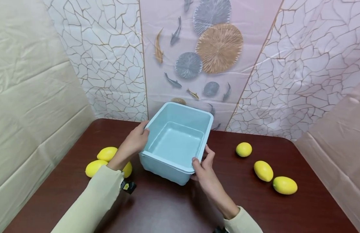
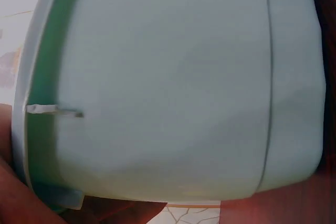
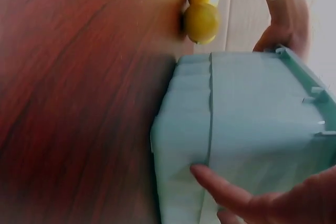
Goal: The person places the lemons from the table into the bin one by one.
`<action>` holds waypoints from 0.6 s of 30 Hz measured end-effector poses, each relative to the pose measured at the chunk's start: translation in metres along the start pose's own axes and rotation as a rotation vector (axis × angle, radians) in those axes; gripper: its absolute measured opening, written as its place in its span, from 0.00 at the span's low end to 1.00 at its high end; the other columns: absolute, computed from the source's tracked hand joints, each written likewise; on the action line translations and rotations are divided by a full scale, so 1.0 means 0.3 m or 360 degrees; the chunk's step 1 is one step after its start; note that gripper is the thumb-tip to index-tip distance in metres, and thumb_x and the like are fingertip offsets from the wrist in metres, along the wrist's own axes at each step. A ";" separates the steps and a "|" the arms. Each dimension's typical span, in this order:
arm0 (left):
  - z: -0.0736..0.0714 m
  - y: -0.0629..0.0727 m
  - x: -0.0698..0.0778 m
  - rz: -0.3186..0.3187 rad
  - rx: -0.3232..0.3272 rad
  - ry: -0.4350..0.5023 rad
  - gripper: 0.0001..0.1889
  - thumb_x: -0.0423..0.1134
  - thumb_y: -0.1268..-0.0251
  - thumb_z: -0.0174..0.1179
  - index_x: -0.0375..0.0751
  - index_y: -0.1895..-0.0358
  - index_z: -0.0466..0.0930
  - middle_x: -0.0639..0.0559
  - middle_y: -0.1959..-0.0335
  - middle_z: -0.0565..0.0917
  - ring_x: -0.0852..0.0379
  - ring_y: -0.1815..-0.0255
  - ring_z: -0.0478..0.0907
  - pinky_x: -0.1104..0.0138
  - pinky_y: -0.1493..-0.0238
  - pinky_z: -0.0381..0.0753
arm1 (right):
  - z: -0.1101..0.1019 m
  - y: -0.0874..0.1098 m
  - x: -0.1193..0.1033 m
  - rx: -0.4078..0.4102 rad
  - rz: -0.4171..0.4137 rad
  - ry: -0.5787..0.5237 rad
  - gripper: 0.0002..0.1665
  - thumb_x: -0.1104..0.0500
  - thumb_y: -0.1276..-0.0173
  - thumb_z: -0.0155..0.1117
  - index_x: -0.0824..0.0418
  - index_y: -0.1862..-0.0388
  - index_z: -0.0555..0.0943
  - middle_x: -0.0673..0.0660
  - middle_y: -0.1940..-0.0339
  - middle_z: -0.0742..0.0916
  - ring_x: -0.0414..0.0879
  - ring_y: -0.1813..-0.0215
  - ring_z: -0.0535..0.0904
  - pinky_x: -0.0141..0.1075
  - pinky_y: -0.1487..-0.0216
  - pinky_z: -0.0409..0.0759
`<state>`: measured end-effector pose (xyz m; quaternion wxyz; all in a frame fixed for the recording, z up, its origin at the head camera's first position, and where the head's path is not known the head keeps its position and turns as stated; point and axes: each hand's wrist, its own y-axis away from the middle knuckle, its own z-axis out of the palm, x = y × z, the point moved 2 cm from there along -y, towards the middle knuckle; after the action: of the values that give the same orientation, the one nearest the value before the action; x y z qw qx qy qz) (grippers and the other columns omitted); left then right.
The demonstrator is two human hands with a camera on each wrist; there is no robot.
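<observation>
A light blue plastic basin (image 1: pixel 177 142) with a rectangular rim stands turned slightly askew in the middle of the head view, its inside bare. Its left rim is gripped by my left hand (image 1: pixel 136 139), thumb at the edge. At the near right corner my right hand (image 1: pixel 205 170) holds the rim, thumb on top and fingers against the outer wall. The right wrist view shows one finger (image 3: pixel 223 187) lying on the basin's side (image 3: pixel 252 114). Whether the base touches the table everywhere, I cannot tell. The left wrist view is mostly filled by the outer wall (image 2: pixel 168 87).
Three yellow lemons lie by my left forearm, one (image 1: pixel 95 168) at the outer side and one (image 1: pixel 127 170) partly hidden by the wrist. Three more lemons (image 1: pixel 263 171) lie on the right of the dark red-brown table (image 1: pixel 241 200). Patterned cloth (image 1: pixel 115 64) hangs behind.
</observation>
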<state>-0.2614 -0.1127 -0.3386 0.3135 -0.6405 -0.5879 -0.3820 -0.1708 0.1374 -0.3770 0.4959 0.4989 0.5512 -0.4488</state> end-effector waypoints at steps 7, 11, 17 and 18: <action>-0.007 -0.043 0.005 -0.0008 0.0042 -0.0214 0.28 0.44 0.10 0.35 0.32 0.18 0.59 0.34 0.22 0.68 0.36 0.23 0.68 0.41 0.25 0.67 | 0.033 0.017 -0.007 0.0019 0.0005 0.0146 0.45 0.53 0.12 0.39 0.55 0.15 0.23 0.65 0.17 0.37 0.71 0.21 0.57 0.67 0.36 0.76; -0.012 -0.067 0.002 -0.0018 0.0008 -0.0239 0.28 0.44 0.10 0.36 0.30 0.19 0.60 0.33 0.22 0.68 0.38 0.23 0.67 0.43 0.24 0.67 | 0.040 0.028 -0.014 0.0023 0.0006 0.0192 0.46 0.51 0.12 0.39 0.56 0.15 0.23 0.65 0.16 0.38 0.69 0.19 0.53 0.67 0.32 0.72; 0.005 -0.080 0.003 -0.0006 0.0027 -0.0463 0.28 0.47 0.10 0.37 0.34 0.20 0.63 0.35 0.23 0.71 0.38 0.25 0.70 0.43 0.27 0.70 | -0.022 0.024 -0.030 0.0117 -0.0061 0.0251 0.44 0.57 0.16 0.53 0.64 0.18 0.38 0.70 0.20 0.55 0.63 0.20 0.58 0.58 0.23 0.61; 0.011 -0.078 0.009 0.0006 0.0032 -0.0503 0.27 0.47 0.10 0.37 0.35 0.20 0.64 0.35 0.24 0.72 0.37 0.26 0.71 0.43 0.28 0.71 | -0.046 0.020 -0.036 0.0142 -0.0080 0.0292 0.42 0.57 0.17 0.55 0.66 0.20 0.42 0.71 0.22 0.58 0.63 0.20 0.59 0.58 0.21 0.58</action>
<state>-0.2843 -0.1060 -0.3390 0.2242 -0.6906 -0.6325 -0.2700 -0.1661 0.1504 -0.3648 0.4093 0.5454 0.5860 -0.4377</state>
